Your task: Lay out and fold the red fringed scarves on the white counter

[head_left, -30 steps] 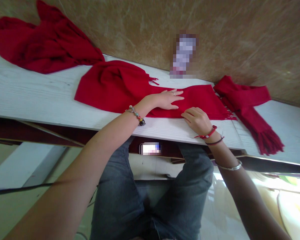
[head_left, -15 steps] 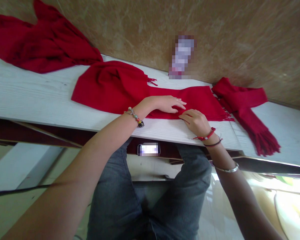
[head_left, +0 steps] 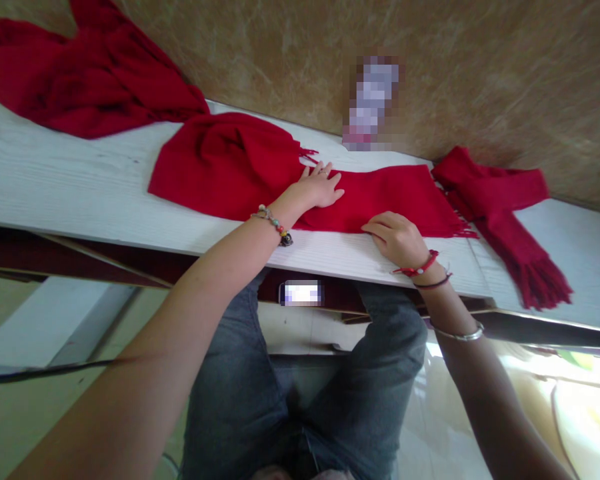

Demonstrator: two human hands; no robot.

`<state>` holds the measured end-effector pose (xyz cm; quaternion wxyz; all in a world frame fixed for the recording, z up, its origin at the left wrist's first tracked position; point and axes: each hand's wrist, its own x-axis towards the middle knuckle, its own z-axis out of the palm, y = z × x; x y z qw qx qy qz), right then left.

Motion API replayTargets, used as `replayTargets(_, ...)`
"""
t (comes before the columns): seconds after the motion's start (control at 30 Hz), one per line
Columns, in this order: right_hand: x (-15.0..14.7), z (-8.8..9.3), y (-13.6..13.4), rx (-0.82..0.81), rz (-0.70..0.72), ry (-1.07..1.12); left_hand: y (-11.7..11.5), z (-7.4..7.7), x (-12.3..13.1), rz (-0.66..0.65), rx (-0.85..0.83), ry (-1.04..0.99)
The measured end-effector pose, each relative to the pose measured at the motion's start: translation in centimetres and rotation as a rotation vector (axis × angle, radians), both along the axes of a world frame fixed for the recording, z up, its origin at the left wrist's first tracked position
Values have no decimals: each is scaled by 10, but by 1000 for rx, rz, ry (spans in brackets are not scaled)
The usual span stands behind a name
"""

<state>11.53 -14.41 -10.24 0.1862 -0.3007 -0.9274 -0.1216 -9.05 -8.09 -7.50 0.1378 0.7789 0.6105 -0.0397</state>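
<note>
A red scarf (head_left: 385, 193) lies lengthwise on the white wood-grain bench top. Its left part is gathered in loose folds, while the right part lies flat and ends in a fringe. My left hand (head_left: 321, 189) rests palm down across the flat part, its fingers spread toward the far edge. At the near edge, my right hand (head_left: 399, 239) has its fingers curled together, with the fingertips closed on the fabric border. The underside of both hands is hidden.
A crossed, fringed red scarf (head_left: 495, 193) lies to the right. A crumpled red cloth (head_left: 100, 87) is heaped at the far left. A brown marbled wall (head_left: 260, 53) runs behind, near a blurred-out item (head_left: 373, 103). A lit phone (head_left: 301, 293) sits below the front edge.
My left hand has slid left and away from me over the scarf, spreading its fingers. My right hand stays at the near edge. The view has shifted slightly.
</note>
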Motion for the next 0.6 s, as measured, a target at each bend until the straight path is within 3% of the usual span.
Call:
replayTargets(0.13,-2,0,0,-35,39,20,0,0,2,-71,-48,-17)
replayTargets(0.4,-19,5,1,122,30,-102,1,1,1,-87,-56,-20)
replayTargets(0.6,-29,2,0,128,28,-115,2,-4,-5,-137,-23,-30)
